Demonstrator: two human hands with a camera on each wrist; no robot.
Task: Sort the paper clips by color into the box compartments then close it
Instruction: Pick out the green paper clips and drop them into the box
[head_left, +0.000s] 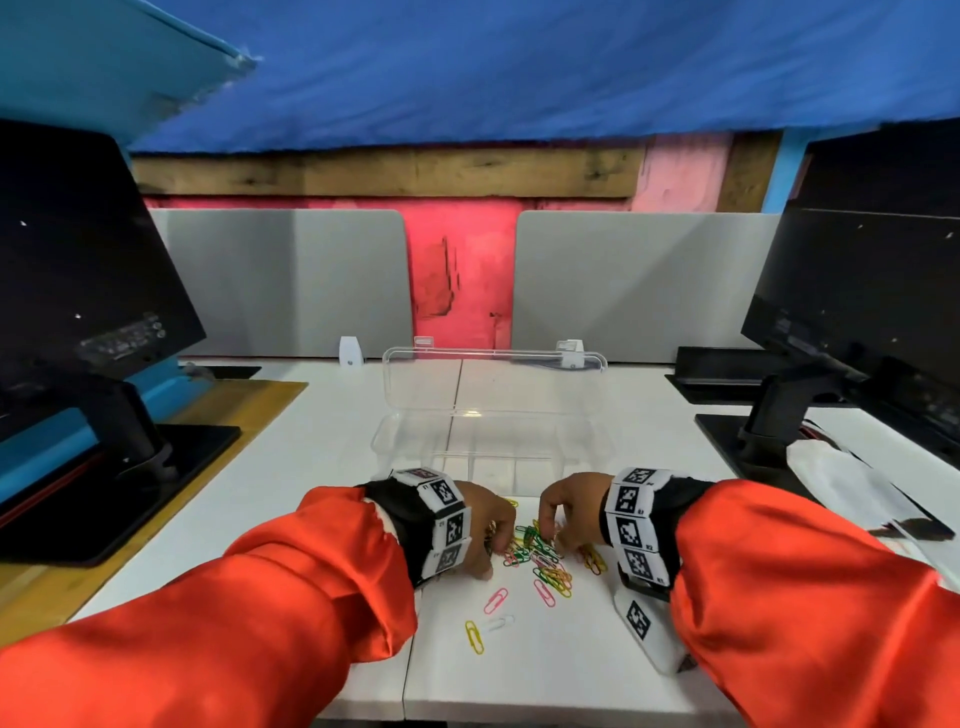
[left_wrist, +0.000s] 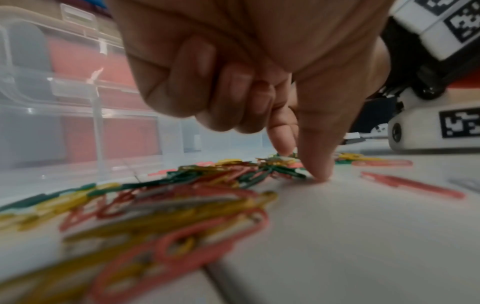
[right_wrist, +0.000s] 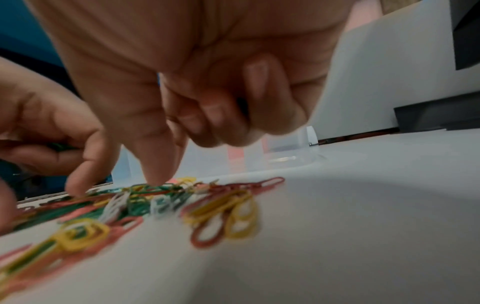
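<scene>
A pile of green, yellow, red, pink and white paper clips (head_left: 543, 558) lies on the white desk in front of the clear compartment box (head_left: 387, 441). The box stands open with its lid (head_left: 493, 379) upright behind it, and I see no clips inside. My left hand (head_left: 491, 525) is at the pile's left edge, thumb and forefinger tips (left_wrist: 322, 174) down on the green clips (left_wrist: 259, 174). Its other fingers are curled, with something green tucked in them (right_wrist: 59, 146). My right hand (head_left: 558, 512) reaches down from the right and pinches at a green clip (right_wrist: 145, 188) with thumb and forefinger.
Black monitors on stands flank the desk at left (head_left: 78, 260) and right (head_left: 872, 291). A white cloth (head_left: 841, 483) lies by the right stand. Loose pink (head_left: 496, 600), white (head_left: 498, 622) and yellow (head_left: 474, 636) clips lie nearer me. Grey divider panels (head_left: 623, 280) back the desk.
</scene>
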